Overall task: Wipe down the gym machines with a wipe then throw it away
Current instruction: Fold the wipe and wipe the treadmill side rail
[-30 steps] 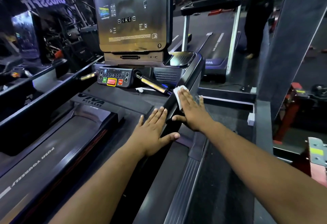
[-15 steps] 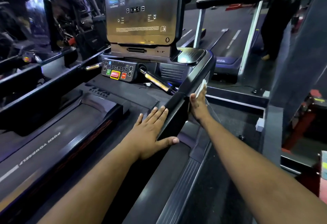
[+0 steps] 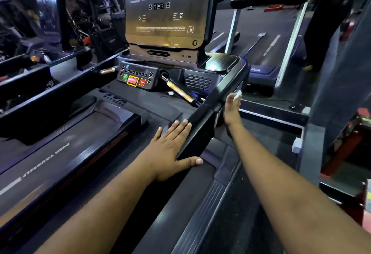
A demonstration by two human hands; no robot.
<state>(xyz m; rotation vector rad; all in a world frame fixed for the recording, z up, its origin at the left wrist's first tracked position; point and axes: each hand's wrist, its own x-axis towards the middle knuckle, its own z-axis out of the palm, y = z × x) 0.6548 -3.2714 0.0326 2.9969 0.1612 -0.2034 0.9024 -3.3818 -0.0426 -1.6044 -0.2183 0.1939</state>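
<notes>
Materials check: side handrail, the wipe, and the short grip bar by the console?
Side handrail: looks like black moulded plastic, semi-gloss, soft highlights. Wipe, under the right hand: thin white paper or nonwoven, crumpled, matte. Grip bar: probably polished metal, bright mirror-like streak.

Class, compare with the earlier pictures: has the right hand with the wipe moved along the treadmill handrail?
Yes. The right hand and wipe went from the handrail top to its outer side.
</notes>
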